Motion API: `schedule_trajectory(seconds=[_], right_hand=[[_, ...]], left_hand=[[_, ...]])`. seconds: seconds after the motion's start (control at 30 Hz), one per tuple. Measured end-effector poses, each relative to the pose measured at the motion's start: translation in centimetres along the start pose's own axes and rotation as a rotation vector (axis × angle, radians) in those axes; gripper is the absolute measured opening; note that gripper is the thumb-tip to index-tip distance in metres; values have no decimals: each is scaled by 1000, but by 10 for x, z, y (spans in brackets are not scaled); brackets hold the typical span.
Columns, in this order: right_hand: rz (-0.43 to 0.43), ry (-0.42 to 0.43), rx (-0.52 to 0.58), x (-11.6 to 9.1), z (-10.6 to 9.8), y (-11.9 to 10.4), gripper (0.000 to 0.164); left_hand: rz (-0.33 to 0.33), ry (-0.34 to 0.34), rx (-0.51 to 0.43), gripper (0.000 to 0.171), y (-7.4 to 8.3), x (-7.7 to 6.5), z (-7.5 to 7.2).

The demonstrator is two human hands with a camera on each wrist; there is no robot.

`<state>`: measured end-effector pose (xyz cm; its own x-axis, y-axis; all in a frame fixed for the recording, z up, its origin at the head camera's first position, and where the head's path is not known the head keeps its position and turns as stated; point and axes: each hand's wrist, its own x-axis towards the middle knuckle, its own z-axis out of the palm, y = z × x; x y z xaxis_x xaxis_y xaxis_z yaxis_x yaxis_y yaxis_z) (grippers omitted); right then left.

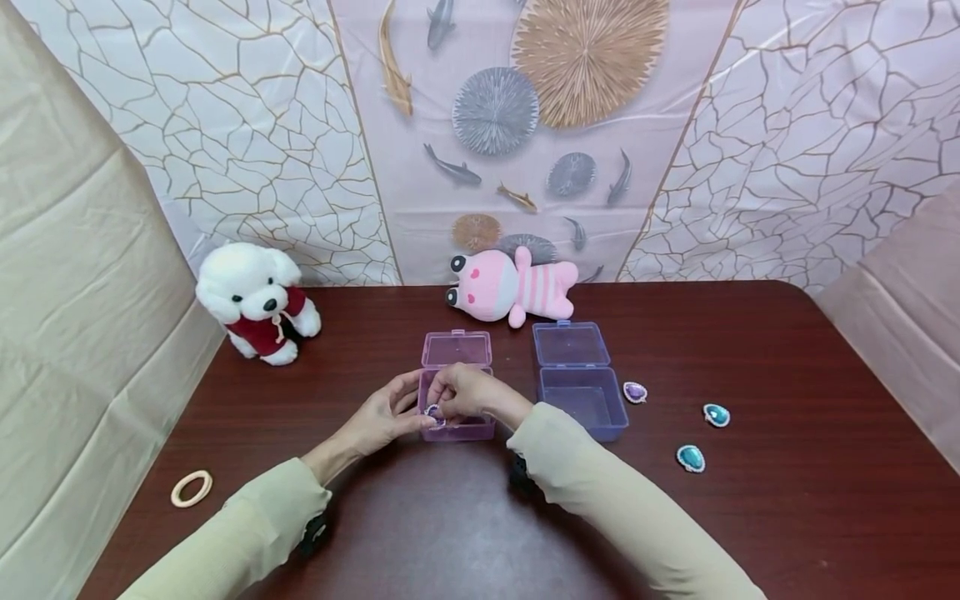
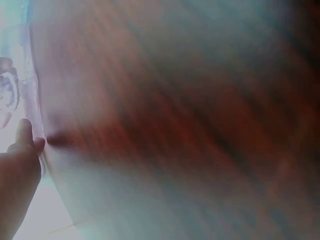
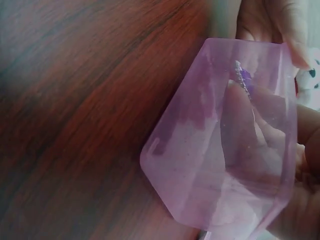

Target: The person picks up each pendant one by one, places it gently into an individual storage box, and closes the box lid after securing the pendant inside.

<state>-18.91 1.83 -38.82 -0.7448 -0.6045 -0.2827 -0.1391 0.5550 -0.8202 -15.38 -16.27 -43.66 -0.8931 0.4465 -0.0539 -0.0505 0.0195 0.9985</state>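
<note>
A pink see-through plastic box (image 1: 480, 431) stands on the table with its lid raised at the back. My left hand (image 1: 381, 419) grips its left side, thumb at the front corner and fingers further back. Inside the box, my right hand (image 1: 465, 392) pinches a purple gem (image 1: 435, 414) with a white beaded edge. Through the pink wall in the right wrist view, the purple gem (image 3: 244, 79) shows at the fingertips. To the right stands a blue see-through box (image 1: 585, 404), its lid also raised.
Right of the blue box lie another purple gem (image 1: 634, 392) and two teal gems (image 1: 717, 415). A wooden ring (image 1: 192, 489) lies at the left. Behind sit a white plush dog (image 1: 258, 300) and a pink plush toy (image 1: 513, 286).
</note>
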Motion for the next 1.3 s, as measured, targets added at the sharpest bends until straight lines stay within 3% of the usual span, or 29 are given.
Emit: schedule_trajectory(seconds=[0.23,0.77,1.07,1.3], right_hand=[[-58,-22,-228,2,1,-1,7],[-74,71,-379,0,5,-1,14],[-51,111,-384,-2,7,0,13],[-129,167,-347,-15,-7,-8,12]], left_hand=[[3,-4,15,77,-1,0,-1],[6,-5,42,76,0,-1,0],[20,-4,44,76,-1,-1,1],[23,4,74,75,-1,-1,1]])
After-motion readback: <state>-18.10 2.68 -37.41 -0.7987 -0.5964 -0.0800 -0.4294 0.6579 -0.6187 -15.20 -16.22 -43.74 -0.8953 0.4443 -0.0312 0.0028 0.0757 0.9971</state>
